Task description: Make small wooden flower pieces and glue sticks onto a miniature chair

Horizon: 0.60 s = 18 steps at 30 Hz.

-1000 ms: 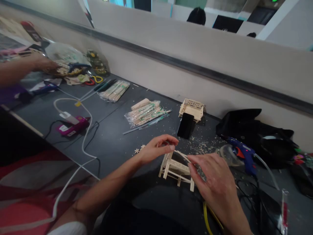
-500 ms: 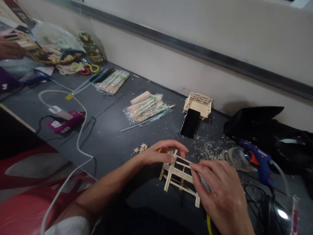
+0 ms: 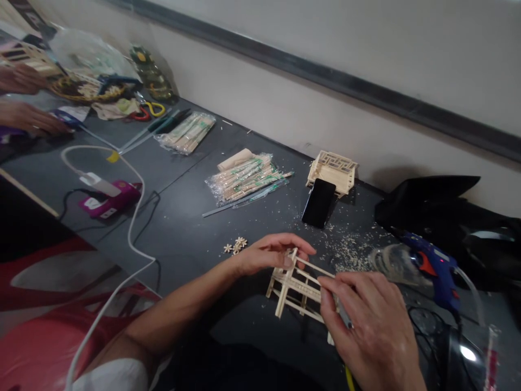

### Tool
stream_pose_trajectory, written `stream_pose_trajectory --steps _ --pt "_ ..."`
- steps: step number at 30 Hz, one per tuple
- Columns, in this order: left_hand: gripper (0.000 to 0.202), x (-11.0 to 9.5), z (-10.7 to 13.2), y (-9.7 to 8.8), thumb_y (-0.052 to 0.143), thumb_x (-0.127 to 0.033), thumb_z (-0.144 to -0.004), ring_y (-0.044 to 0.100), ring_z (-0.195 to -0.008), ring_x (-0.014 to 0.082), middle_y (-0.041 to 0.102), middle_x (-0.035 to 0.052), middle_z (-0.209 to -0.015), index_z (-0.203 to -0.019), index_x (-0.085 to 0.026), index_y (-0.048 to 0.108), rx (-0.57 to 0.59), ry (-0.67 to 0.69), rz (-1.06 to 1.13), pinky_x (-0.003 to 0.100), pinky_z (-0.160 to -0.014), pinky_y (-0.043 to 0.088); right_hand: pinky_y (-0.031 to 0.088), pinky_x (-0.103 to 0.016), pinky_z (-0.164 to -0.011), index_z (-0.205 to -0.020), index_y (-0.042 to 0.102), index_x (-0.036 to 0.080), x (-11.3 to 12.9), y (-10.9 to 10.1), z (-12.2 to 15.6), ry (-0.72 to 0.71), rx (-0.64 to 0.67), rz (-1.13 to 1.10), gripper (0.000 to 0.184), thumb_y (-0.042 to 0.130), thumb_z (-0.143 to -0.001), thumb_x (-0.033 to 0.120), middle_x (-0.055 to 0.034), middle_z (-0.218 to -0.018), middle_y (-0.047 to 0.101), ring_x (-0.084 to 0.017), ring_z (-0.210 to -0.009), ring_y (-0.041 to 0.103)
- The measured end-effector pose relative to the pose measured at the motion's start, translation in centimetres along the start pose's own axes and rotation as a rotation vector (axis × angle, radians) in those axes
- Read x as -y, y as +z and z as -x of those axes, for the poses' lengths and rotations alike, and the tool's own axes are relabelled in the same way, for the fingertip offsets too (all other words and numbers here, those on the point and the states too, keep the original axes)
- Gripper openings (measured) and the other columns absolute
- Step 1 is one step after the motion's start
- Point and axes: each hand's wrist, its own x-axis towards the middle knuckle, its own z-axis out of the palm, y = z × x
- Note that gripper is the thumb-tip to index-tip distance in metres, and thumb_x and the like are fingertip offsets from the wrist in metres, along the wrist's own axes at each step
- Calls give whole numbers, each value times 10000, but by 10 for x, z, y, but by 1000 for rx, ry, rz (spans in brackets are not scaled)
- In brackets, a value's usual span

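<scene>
A small frame of pale wooden sticks (image 3: 295, 288) stands on the dark table (image 3: 187, 228) near its front edge. My left hand (image 3: 272, 252) pinches the frame's upper left corner with closed fingers. My right hand (image 3: 366, 326) grips the frame's right end, fingers curled over it and over a thin stick (image 3: 315, 267) lying across the top. The right end of the frame is hidden under that hand.
A black phone (image 3: 318, 202) leans on a finished stick model (image 3: 332, 171). Packs of sticks (image 3: 244, 179) lie behind, a blue glue gun (image 3: 435, 271) and black bag (image 3: 448, 217) at right. A pink device (image 3: 109, 201) with white cable sits left. Another person's hands (image 3: 24, 117) work far left.
The view has tilted down and drifted left. Both hands keep hold of the stick frame, which has turned slightly. The other person's hands at far left have shifted.
</scene>
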Motion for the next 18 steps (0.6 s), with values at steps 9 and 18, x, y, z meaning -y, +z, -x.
stream_pose_trajectory --steps 9,18 --pt "354 -4 2 2 776 -322 -735 608 -784 150 667 44 -870 -1064 -199 729 -22 -14 -20 257 -717 457 375 -333 -664 -879 705 193 1 2 -3 14 -15 -44 165 543 -900 168 -37 -755 650 -187 -724 545" --pt "339 -4 1 1 773 -292 -718 608 -774 149 667 37 -845 -1045 -209 735 -21 -7 -10 256 -703 461 397 -328 -674 -878 688 200 -1 7 -1 57 -29 -137 146 547 -885 163 -35 -772 629 -182 -728 539"
